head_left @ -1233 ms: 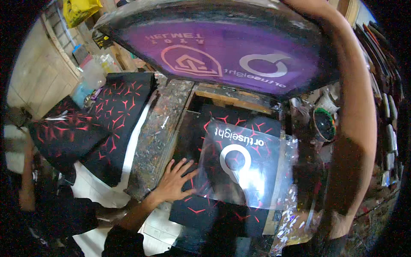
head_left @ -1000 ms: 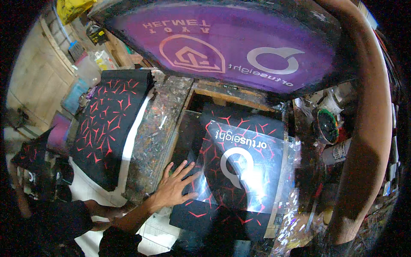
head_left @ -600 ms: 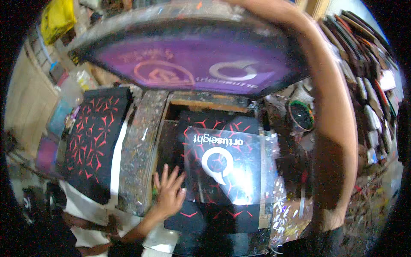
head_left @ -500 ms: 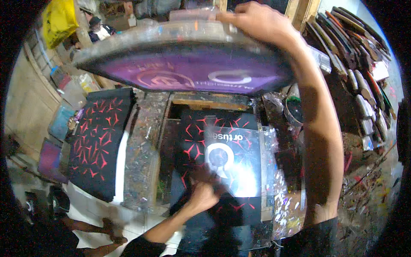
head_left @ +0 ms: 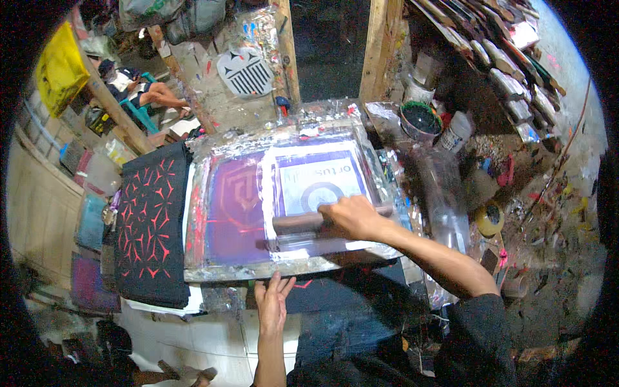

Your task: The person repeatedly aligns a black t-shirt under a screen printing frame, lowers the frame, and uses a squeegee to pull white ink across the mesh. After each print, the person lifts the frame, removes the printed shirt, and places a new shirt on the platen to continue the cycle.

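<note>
A screen-printing frame [head_left: 225,273] lies lowered in front of me, with purple mesh [head_left: 225,240] and a paint-smeared wooden border. White ink surrounds a pale rectangle on the mesh's right part, where a ring shape shows. My right hand [head_left: 354,218] is closed around a squeegee [head_left: 298,224], which lies crosswise over that rectangle. My left hand [head_left: 273,303], fingers spread, is at the frame's near edge; its fingertips seem to touch the underside. Black cloth with a red pattern [head_left: 348,284] shows below the near edge, the rest hidden by the frame.
Left of the frame is a stack of black cloths with red patterns [head_left: 149,222]. A green-rimmed bucket [head_left: 421,121], a tape roll [head_left: 489,219] and wooden-handled tools [head_left: 509,77] are at the right. Someone sits on a green chair [head_left: 137,116] at far left.
The raised frame has come down over the cloth and clear sheet. My right hand has left its far edge and now grips the squeegee; my left hand has moved to the near edge.
</note>
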A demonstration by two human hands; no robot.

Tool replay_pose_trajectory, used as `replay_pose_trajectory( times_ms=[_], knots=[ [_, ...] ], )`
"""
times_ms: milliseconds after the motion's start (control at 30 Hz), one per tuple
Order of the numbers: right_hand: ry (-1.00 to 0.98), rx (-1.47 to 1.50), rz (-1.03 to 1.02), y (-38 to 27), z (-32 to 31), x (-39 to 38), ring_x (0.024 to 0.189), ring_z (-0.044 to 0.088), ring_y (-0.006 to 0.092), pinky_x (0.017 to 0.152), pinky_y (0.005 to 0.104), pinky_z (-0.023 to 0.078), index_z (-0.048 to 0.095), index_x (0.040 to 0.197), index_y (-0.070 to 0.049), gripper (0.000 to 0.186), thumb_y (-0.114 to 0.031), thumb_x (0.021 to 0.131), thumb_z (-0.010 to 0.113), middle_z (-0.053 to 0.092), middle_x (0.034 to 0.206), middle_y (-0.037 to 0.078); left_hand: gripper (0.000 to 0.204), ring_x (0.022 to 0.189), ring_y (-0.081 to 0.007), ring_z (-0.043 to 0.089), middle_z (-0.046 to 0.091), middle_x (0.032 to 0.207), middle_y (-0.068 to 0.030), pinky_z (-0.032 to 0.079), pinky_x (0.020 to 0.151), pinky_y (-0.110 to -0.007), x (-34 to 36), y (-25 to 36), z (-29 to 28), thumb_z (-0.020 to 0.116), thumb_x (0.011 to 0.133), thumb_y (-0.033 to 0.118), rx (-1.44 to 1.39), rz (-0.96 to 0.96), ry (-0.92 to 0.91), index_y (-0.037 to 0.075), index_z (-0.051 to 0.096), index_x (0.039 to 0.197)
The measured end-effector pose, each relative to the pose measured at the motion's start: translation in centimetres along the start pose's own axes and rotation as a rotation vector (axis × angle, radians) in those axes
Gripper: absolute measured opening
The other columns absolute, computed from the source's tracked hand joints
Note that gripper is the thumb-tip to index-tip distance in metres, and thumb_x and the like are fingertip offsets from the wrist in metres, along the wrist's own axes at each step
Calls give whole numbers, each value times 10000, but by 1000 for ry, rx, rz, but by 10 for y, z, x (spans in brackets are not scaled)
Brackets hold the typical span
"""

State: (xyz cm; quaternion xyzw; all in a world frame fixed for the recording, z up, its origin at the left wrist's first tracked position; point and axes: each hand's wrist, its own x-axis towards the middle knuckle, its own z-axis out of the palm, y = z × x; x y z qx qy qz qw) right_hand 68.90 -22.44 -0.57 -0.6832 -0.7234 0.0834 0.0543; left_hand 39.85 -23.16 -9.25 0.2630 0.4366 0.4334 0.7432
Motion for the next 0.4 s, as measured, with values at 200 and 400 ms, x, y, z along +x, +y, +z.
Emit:
replay_pose_trajectory(
  times_ms=[200, 400],
  knots=[
    [236, -318, -106, -11, 55, -10, 728, 734, 251, 757, 439, 553, 608, 1125, -189, 215, -276, 929, 613, 680, 814, 36, 515, 1243, -253, 581, 501, 1377, -124, 595, 993, -447, 3, -7, -9, 586, 1035, 57, 38, -35, -47, 46, 330, 1482],
    [288, -188, 68, 87, 35, 149, 703, 727, 361, 661, 532, 556, 605, 1031, -107, 391, -459, 901, 715, 737, 825, 116, 605, 1228, -312, 599, 518, 1389, -116, 589, 965, -486, 15, -16, -34, 659, 1014, 123, 145, -71, -99, 64, 321, 1511]
  ],
)
